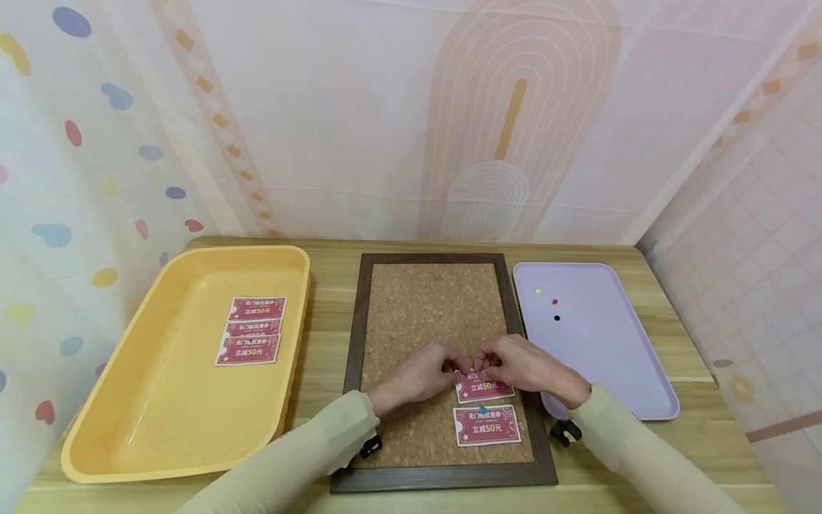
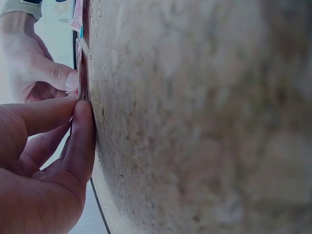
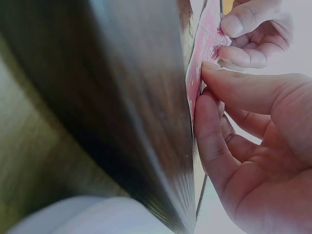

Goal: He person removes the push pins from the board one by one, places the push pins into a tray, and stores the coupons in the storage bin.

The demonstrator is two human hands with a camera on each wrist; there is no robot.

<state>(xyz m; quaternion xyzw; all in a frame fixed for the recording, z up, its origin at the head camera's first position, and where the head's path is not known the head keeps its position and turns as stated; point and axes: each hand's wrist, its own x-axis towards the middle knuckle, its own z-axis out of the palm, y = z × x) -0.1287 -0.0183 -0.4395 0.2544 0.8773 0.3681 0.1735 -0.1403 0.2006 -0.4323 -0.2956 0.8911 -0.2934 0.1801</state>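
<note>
Over the lower part of a framed cork board (image 1: 437,300), both hands are at one red-and-white paper coupon (image 1: 484,390). My left hand (image 1: 424,371) pinches its upper left corner between thumb and finger, close over the cork in the left wrist view. The right hand (image 1: 523,360) pinches the coupon's upper edge, its thumb (image 3: 234,83) lying on the printed face. Fingers hide part of the top print. Just below, a second coupon (image 1: 486,428) lies on the cork with a blue pushpin (image 1: 482,410) at its top middle.
Left of the board, a deep yellow tray (image 1: 173,414) holds several overlapping coupons (image 1: 249,350). On the right, a shallow lilac tray (image 1: 604,343) carries a yellow pin (image 1: 538,291), a red pin (image 1: 555,302) and a black pin (image 1: 556,318). A curtain hangs behind the wooden table (image 1: 330,321).
</note>
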